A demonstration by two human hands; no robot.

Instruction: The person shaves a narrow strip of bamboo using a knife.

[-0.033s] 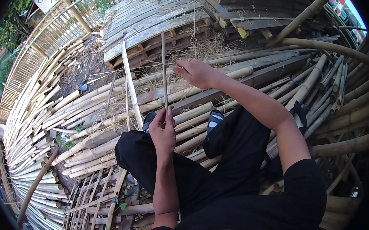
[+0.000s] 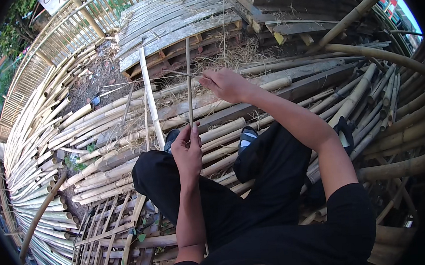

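Bamboo poles (image 2: 122,114) under me; my left hand (image 2: 188,151) pinches an upright bamboo strip (image 2: 188,80) steady while my right hand (image 2: 226,84) grips a thin sliver (image 2: 181,74) crossing it.

A wide bed of split bamboo poles (image 2: 123,124) is spread over the ground, curving away at the left. Weathered wooden planks (image 2: 175,22) are stacked on a pallet at the top, with dry straw (image 2: 236,54) scattered below them. A woven bamboo lattice frame (image 2: 106,238) is laid at the lower left, and a railing of bamboo slats (image 2: 53,45) is seen behind.

Sunlit outdoor yard: stacked bamboo poles (image 2: 50,144), weathered plank pallet (image 2: 175,22), bamboo fence (image 2: 62,34).
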